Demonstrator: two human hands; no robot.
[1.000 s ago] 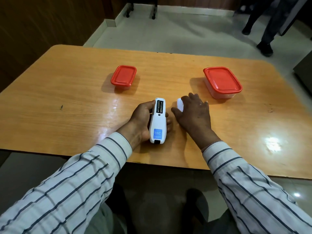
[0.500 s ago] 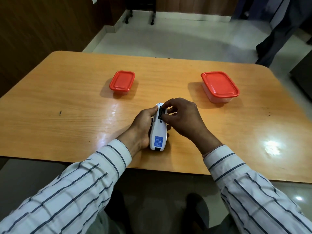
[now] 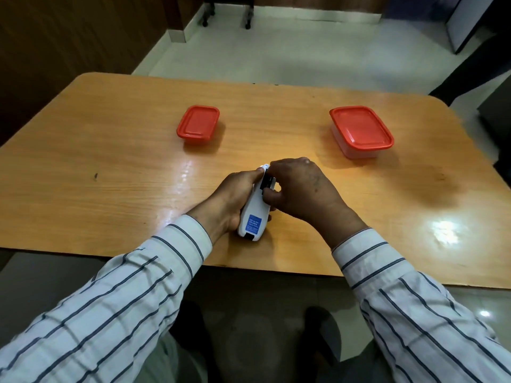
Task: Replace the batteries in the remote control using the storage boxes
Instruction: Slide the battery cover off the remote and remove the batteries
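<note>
A white remote control (image 3: 255,214) lies back-up near the front of the wooden table (image 3: 110,172), with a blue label at its near end and its dark battery bay open at the far end. My left hand (image 3: 232,200) grips the remote from the left side. My right hand (image 3: 301,189) curls over the open bay, thumb and fingertips pinching at what is inside; the batteries are hidden by the fingers. A small red-lidded box (image 3: 198,124) stands at the back left, a larger red-lidded box (image 3: 360,131) at the back right. Both lids are on.
The table's front edge runs just under my wrists. Past the far edge lies a pale tiled floor with chair castors (image 3: 204,22) and a dark wooden wall on the left. A person's dark trouser leg (image 3: 470,73) stands at the far right.
My right hand left the white cover on the table to the right of the remote, came over the open bay and now pinches into it. My left hand kept its grip on the remote.
</note>
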